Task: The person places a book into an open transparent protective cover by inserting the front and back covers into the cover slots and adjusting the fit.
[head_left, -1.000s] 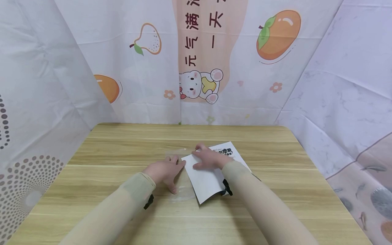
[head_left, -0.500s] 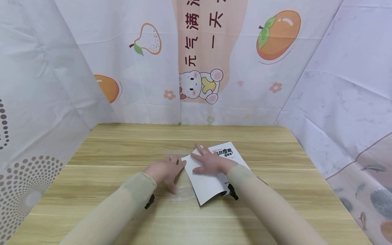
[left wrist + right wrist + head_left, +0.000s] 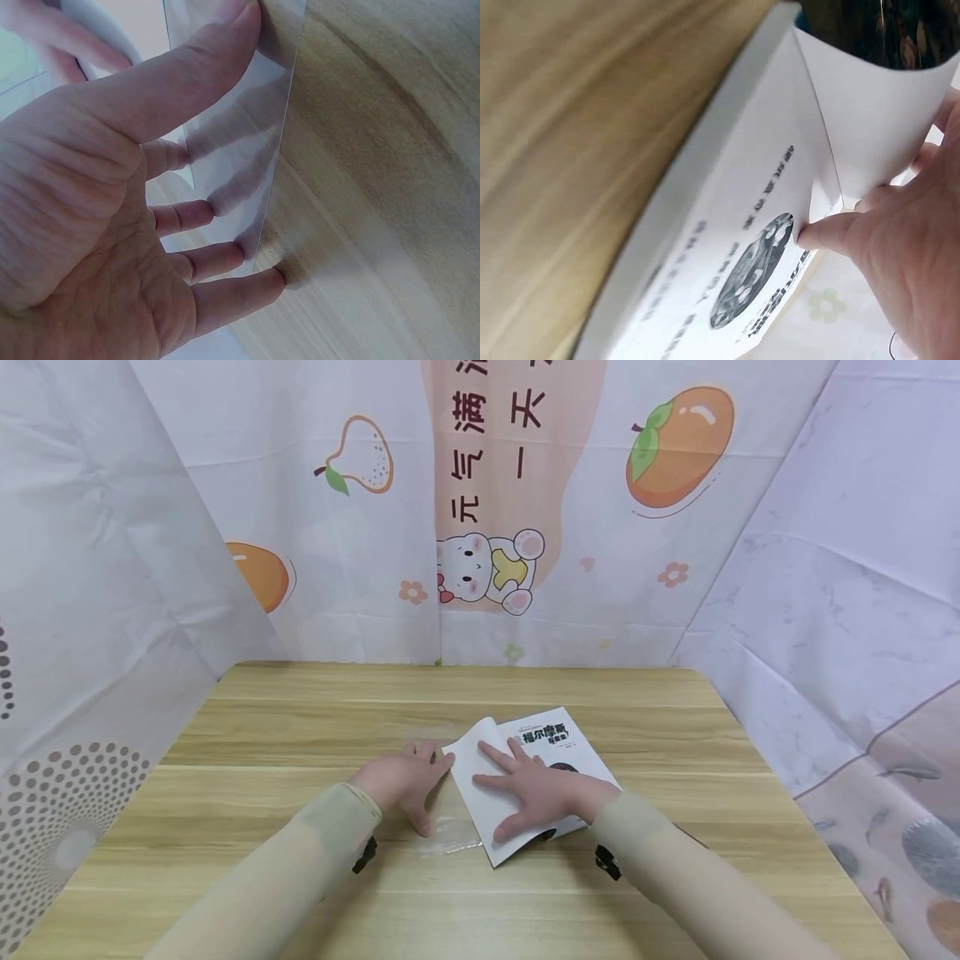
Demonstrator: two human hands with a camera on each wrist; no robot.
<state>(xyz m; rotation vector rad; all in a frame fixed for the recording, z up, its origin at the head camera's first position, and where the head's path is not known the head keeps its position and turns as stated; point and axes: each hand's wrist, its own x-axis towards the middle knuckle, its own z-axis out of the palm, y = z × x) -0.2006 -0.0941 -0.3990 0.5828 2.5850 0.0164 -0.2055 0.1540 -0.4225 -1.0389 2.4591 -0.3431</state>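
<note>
A book (image 3: 588,758) lies on the wooden table, its title page with black characters facing up. Its cover (image 3: 469,767) is turned over to the left, white inside upward, bulging near the spine. In the right wrist view the curved cover (image 3: 885,112) shows a dark glossy outer side, and the page carries an oval picture (image 3: 754,270). My right hand (image 3: 536,789) rests on the white cover, fingers spread. A clear plastic sheet (image 3: 450,837) extends left from under the cover. My left hand (image 3: 401,781) presses on it, thumb and fingertips (image 3: 225,259) near its edge.
The wooden table (image 3: 300,702) extends around the book on all sides. Behind it hangs a white curtain (image 3: 300,527) printed with fruit and characters, and more patterned cloth stands at both sides. Black straps (image 3: 607,862) show under the wrists.
My right hand has slid right and toward the body over the cover, its fingers spreading wider. More of the title page shows, and the cover bulges near its top. The left hand stays put.
</note>
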